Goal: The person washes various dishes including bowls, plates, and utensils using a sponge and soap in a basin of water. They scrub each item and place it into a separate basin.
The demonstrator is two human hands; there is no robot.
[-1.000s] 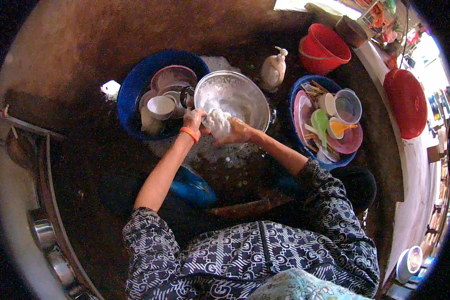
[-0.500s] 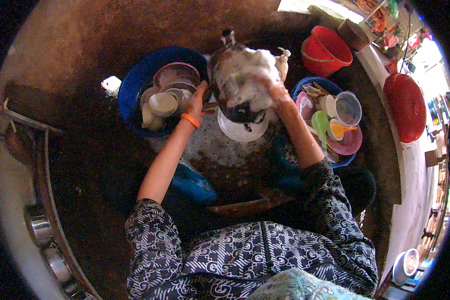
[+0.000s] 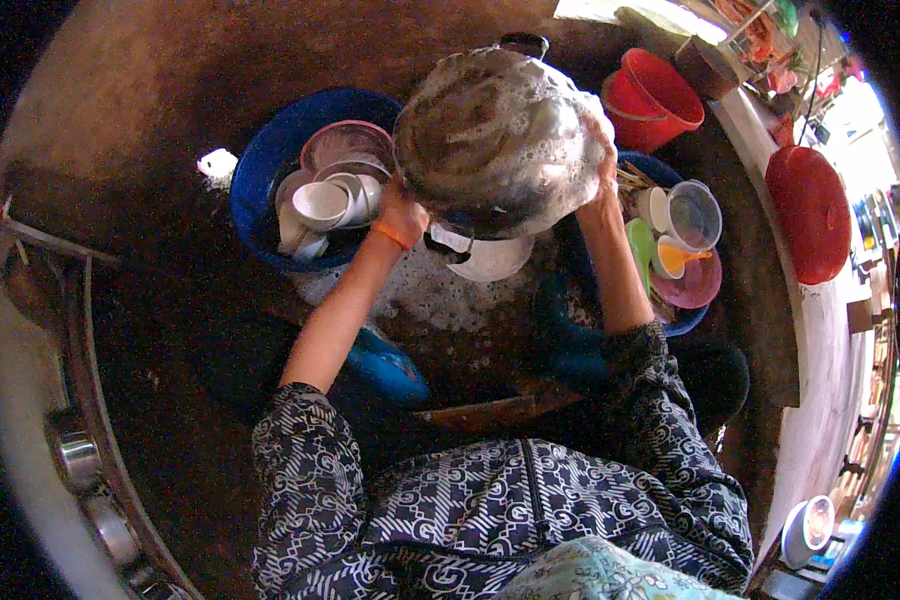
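A metal pot (image 3: 495,140) streaked with suds hangs between my hands, its rounded, stained bottom facing up. Dark handles stick out at its far and near edges. My left hand (image 3: 402,212) is closed on the pot's left rim, below an orange wristband. On the opposite side my right hand (image 3: 598,165) grips the edge, its fingers partly hidden behind the foam. Under the pot, a white dish (image 3: 495,260) shows in part on the wet, sudsy floor.
Left, a blue basin (image 3: 255,180) holds white bowls (image 3: 320,205) and a pink-rimmed bowl. Right, another blue basin (image 3: 685,323) contains chopsticks, a green ladle, an orange ladle and clear tubs. Beyond it stands a red bucket (image 3: 660,105). A red lidded container (image 3: 812,215) sits by the right ledge.
The pot has turned over so its bottom shows, and it looks larger in view. My right hand has gone from the foamy surface to the pot's right edge; my left now holds the rim.
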